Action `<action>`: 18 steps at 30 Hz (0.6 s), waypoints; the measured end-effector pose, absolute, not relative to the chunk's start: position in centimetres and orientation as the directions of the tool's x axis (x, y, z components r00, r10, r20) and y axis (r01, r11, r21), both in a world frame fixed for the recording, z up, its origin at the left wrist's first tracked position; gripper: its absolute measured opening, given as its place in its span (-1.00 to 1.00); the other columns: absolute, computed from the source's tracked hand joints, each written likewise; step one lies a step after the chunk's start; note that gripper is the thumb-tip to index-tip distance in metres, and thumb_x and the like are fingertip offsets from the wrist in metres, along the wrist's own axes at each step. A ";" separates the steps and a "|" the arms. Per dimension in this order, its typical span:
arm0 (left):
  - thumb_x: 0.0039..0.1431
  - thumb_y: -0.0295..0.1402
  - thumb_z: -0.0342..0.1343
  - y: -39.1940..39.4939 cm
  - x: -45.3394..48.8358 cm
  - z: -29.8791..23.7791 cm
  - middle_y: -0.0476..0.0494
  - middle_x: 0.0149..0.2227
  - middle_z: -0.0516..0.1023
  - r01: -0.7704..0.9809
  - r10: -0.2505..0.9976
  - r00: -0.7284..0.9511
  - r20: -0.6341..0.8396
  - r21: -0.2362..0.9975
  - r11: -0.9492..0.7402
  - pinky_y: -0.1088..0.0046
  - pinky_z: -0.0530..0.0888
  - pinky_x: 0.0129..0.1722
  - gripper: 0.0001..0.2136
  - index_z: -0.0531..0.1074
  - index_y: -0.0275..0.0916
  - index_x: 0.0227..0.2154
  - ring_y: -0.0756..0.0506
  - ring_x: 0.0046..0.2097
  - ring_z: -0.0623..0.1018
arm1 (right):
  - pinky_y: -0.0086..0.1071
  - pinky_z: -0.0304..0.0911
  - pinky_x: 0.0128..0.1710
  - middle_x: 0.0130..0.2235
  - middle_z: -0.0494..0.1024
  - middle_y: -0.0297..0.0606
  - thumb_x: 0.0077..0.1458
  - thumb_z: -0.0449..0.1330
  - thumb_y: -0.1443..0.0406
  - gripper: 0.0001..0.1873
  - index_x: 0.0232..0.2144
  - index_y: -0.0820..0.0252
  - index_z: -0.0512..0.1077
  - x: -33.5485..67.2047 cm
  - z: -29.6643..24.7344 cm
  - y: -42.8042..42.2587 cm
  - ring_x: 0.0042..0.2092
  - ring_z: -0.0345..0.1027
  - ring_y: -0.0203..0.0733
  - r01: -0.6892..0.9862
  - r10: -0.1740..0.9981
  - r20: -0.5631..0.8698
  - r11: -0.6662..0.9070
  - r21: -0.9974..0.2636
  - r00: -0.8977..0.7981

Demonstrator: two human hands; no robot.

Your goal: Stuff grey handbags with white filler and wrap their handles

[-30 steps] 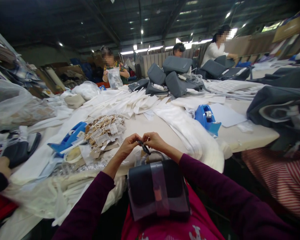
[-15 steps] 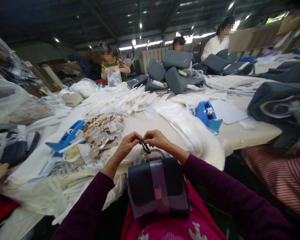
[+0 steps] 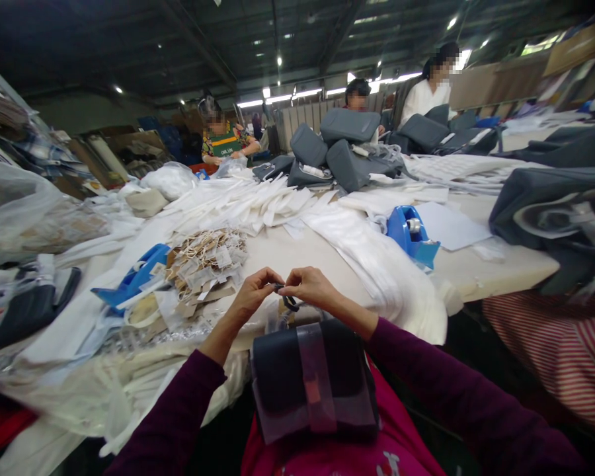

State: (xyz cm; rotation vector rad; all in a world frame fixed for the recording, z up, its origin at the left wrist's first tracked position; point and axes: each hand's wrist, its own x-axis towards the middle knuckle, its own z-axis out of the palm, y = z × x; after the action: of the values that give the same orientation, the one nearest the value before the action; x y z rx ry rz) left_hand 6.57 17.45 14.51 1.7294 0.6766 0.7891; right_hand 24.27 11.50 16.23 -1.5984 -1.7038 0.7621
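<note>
A small dark handbag (image 3: 279, 370) with a flap rests against my lap at the table's edge. Clear plastic film (image 3: 313, 354) wraps its front in a band. Just above the bag, my left hand (image 3: 252, 295) and my right hand (image 3: 311, 288) meet, fingertips almost touching. Both pinch a narrow dark strap (image 3: 291, 304), which hangs in a short loop between them. Whether the strap has a buckle at the pinched end is too small to tell. Part of the bag's handle area lies behind my right wrist.
On the left are a blue tape dispenser (image 3: 133, 277) and a heap of tags with strings (image 3: 211, 261). Another blue tape dispenser (image 3: 412, 235) stands at right, beside white foam strips (image 3: 371, 258). Grey bags (image 3: 350, 158) are piled further back. Several people work around the table.
Both hands sit slightly lower in view, still pinching the strap, which has shifted a little. Across the table a person has lowered a plastic bag. A neighbour's hand at the left edge has drawn back.
</note>
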 end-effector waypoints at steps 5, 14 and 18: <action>0.07 -0.43 0.16 16.4 6.5 15.0 -0.10 -0.27 0.50 0.040 0.725 0.668 0.166 0.965 -0.258 0.37 0.39 -0.08 -0.86 0.43 -0.28 -0.26 -0.08 -0.16 0.49 | -0.44 0.10 -0.46 -0.38 0.53 -0.33 -0.20 0.35 0.21 -0.66 -0.32 0.13 0.39 22.8 16.2 10.7 -0.37 0.37 -0.23 0.704 0.999 0.011 -0.014 -0.710 0.031; 0.14 -0.41 0.11 15.1 7.4 14.5 -0.10 -0.26 0.47 0.190 0.708 0.578 0.406 0.777 -0.601 0.42 0.46 -0.21 -0.91 0.43 -0.23 -0.28 -0.04 -0.22 0.48 | -0.45 0.14 -0.38 -0.37 0.52 -0.33 -0.11 0.20 0.40 -0.72 -0.27 0.14 0.31 22.6 16.4 9.9 -0.33 0.37 -0.24 0.668 0.997 0.041 -0.016 -0.744 0.069; 0.13 -0.47 0.05 14.7 8.2 14.3 -0.05 -0.34 0.45 0.313 0.697 0.532 0.481 0.653 -0.689 0.49 0.43 -0.36 -0.94 0.41 -0.22 -0.37 0.00 -0.33 0.47 | -0.43 0.13 -0.37 -0.40 0.53 -0.36 -0.13 0.20 0.43 -0.61 -0.18 0.15 0.29 23.0 16.5 9.0 -0.36 0.35 -0.25 0.676 0.995 0.070 -0.001 -0.737 0.077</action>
State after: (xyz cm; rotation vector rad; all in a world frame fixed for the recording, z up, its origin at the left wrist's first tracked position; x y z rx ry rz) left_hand 8.17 14.72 14.33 2.2757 0.8189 1.0289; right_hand 23.01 9.04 16.52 -1.7406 -1.6618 0.6591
